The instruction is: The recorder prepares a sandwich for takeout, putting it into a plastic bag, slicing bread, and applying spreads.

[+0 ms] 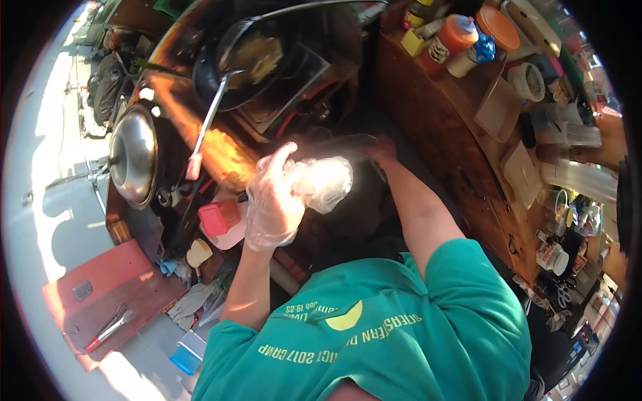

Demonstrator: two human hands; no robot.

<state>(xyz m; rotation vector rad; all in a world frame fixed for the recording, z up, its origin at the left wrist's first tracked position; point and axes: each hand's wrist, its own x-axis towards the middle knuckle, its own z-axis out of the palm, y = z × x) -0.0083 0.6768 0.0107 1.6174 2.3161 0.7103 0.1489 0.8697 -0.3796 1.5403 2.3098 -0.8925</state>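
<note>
My left hand [276, 195] wears a clear plastic glove and holds a bright bundle in clear plastic [326, 183]; glare hides what is inside. To its right, my right hand [383, 149] is blurred and grips clear plastic film [346, 143] that stretches leftward towards the left hand. Beyond them, a dark wok [208, 85] holds yellowish-brown food [263, 57]. A long-handled metal utensil [210, 113] rests across the wok's near rim, its pinkish handle end pointing at me. A pink-lidded container [213, 219] stands just left of my left hand.
At the left are a domed metal lid [133, 158] and a red board [120, 295] bearing a brush [113, 326]. The wooden counter [426, 110] at the right holds an orange squeeze bottle [451, 42], a white tub [526, 81], jars and trays. Another person's arm [584, 155] reaches in there.
</note>
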